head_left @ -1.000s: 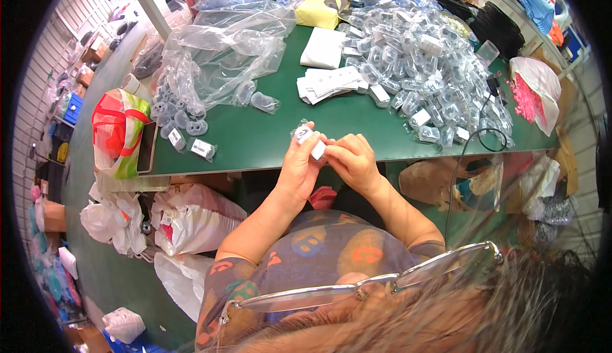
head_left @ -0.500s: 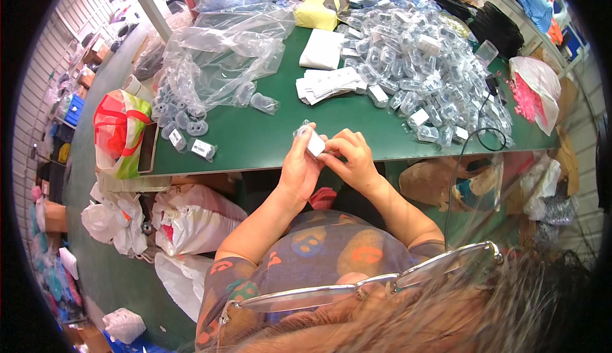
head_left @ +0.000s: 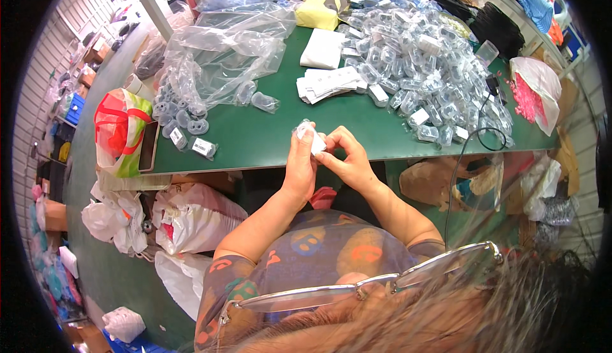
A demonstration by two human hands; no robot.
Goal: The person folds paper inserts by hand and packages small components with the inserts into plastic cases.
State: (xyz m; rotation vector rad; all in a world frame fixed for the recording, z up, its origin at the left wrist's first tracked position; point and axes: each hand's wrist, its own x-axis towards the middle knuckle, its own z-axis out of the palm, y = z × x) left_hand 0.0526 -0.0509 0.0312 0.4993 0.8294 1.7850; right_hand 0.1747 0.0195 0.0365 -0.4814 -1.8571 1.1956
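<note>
Just over the table's front edge, my left hand [head_left: 299, 169] is closed around a small clear plastic case [head_left: 311, 137] with a white face. The thumb and fingers of my right hand [head_left: 350, 160] pinch the case's right side, and part of it is hidden behind them. Beyond my hands, a stack of white leaflets [head_left: 326, 84] lies on the green table [head_left: 255, 139]. To the left lie two labelled cases [head_left: 204, 148] in clear wrap, close to several round clear plastic pieces [head_left: 183, 120].
A big heap of clear cases [head_left: 408, 60] covers the right of the table. Loose clear plastic sheeting [head_left: 223, 53] spreads over the left, with a red-and-green bag [head_left: 121, 133] at the corner. A black cable [head_left: 460, 168] hangs over the front edge. White sacks [head_left: 191, 219] stand below.
The case has turned slightly in my left hand, so its white face shows at another angle. My right fingers have shifted a little along its side.
</note>
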